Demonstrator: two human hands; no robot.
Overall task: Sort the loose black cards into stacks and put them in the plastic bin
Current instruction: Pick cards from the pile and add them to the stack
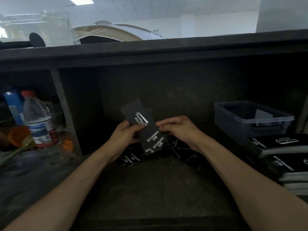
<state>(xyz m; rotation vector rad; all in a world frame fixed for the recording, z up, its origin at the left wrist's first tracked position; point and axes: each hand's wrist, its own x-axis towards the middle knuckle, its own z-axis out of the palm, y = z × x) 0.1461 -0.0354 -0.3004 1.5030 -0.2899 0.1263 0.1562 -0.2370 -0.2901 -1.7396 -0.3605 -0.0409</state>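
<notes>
Surface point(150, 189): dark and dim, with both forearms reaching in across it to the middle.
Done stacks point(280, 145): piled at the near right edge, squared black cards with white print, not in the bin yet.
Loose cards point(131, 160): scattered flat under and just beyond the wrists, overlapping at all angles, and plenty left to gather by the look of it.
Left hand point(124, 135): wrapped round the lower part of a held bundle, thumb across the front.
Held cards point(135, 114): lifted off the surface and tilted away. They're fanned, and the top one sticks out well above the rest.
Right hand point(176, 129): fingers curled in, tips at the bundle's right edge. Whether they're pinching a card or just touching, I can't tell.
Step in hand: squaring up the bundle, I'd judge.
How to do it well: ease the left grip a touch, use the right fingertips to nudge that stray top card down flush, then tap the long edge on the surface. Squeeze too hard and the fan locks in place.
Watch out: matte black on a black surface means a dropped card is easy to miss.
Bin point(233, 129): translucent, back right, well apart from the hands. Something pale lies inside, too unclear to name.
Bottle point(37, 117): far left compartment, out of the way.
</notes>
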